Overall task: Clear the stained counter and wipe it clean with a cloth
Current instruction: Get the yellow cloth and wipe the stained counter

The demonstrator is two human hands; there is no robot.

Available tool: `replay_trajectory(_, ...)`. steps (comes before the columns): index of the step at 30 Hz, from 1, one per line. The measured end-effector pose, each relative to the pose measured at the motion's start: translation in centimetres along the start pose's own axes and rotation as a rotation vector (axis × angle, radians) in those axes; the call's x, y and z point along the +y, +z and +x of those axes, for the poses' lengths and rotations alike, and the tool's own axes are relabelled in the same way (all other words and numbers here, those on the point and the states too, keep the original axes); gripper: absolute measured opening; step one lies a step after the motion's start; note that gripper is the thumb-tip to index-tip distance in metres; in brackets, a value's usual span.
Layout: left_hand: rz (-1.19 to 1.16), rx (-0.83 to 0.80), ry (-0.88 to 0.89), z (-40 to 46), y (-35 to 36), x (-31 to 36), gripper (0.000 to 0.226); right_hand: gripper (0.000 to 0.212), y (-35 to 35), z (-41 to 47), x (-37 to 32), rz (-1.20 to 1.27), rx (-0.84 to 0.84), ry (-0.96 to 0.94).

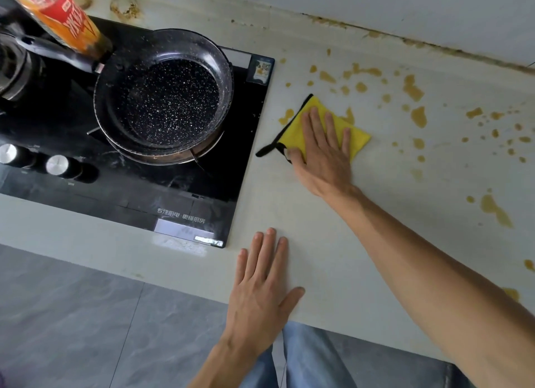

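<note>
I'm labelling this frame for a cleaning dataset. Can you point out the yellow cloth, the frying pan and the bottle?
yellow cloth (357,140): head view, bare right corner.
frying pan (165,104): head view, speckled inner base.
bottle (62,17): head view, red-and-orange label.

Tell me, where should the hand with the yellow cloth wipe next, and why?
Probably sweep to the right. The right hand presses the folded yellow cloth flat on the pale stone counter, and most of the orange-brown sauce stains lie just right of it, unwiped.
</note>
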State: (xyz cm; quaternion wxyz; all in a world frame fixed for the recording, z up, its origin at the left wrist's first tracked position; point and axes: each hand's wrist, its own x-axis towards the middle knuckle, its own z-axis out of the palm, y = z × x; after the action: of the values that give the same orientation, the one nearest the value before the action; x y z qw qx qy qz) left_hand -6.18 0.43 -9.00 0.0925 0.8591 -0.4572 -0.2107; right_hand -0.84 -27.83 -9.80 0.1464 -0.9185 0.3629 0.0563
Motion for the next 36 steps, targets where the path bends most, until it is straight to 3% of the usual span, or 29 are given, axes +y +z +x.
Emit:
replay_trajectory(4,0.006,0.013,0.004,0.1,0.0,0.0,0.089,0.077,0.6,-2.0,-1.3,-0.047,0.001,-0.130)
replay_trajectory(8,0.027,0.030,0.009,0.1,0.5,-0.1,0.090,0.077,0.8,-4.9,1.7,-0.073,-0.011,-0.289)
replay_trajectory(12,0.036,0.032,0.005,0.0,0.9,-0.2,0.091,0.078,-0.2,-3.0,3.9,-0.082,-0.018,-0.180)
replay_trajectory(15,0.027,0.047,0.011,0.0,1.0,-0.2,0.091,0.079,-0.7,0.2,1.5,-0.035,-0.024,-0.113)
replay_trajectory(20,0.047,0.055,0.006,0.1,0.6,-0.1,0.091,0.078,0.4,1.3,-2.4,-0.049,-0.003,-0.178)
replay_trajectory(24,0.076,0.095,0.034,1.0,-0.6,0.0,0.077,0.079,1.0,-1.7,0.4,-0.043,0.028,-0.254)
replay_trajectory(31,0.063,0.258,0.127,12.1,-4.3,-0.5,0.054,0.082,-0.7,-2.7,9.4,-0.037,0.071,0.001)
replay_trajectory(36,0.074,0.308,0.097,18.8,-5.5,0.4,0.044,0.072,-1.5,0.9,9.7,-0.004,0.064,0.101)
